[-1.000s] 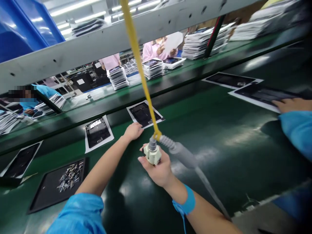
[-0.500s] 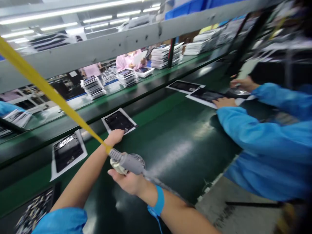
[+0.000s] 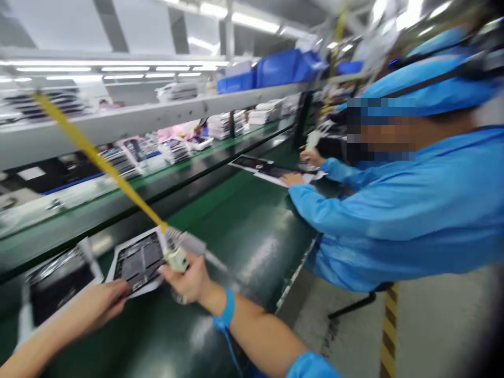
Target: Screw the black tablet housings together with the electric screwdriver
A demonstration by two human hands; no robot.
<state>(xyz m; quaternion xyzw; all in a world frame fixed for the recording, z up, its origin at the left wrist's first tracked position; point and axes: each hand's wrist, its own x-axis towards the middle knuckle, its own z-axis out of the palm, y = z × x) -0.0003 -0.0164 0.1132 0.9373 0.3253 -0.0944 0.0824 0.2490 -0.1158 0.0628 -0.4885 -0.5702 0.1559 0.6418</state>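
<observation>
My right hand [image 3: 190, 281] is closed around a cream and grey electric screwdriver [image 3: 177, 255] that hangs from a yellow strap [image 3: 94, 157]. A blue wrist strap [image 3: 227, 310] circles that wrist. My left hand [image 3: 103, 300] rests on the near edge of a dark device panel on a white sheet [image 3: 137, 261] lying on the green conveyor belt [image 3: 236, 236]. Its fingers lie fairly flat and blurred. The screwdriver tip sits just over the panel's right edge.
Another dark panel [image 3: 55, 283] lies to the left on the belt. A co-worker in a blue coat and cap [image 3: 397, 210] leans over further panels [image 3: 271, 170] at the right. Stacks of trays [image 3: 175, 149] and blue bins [image 3: 275, 68] fill the far shelves. A grey floor [image 3: 429, 331] lies at right.
My view has swung right and up, bringing the co-worker in. My left hand drew the panel nearer; the screwdriver now sits at its right edge.
</observation>
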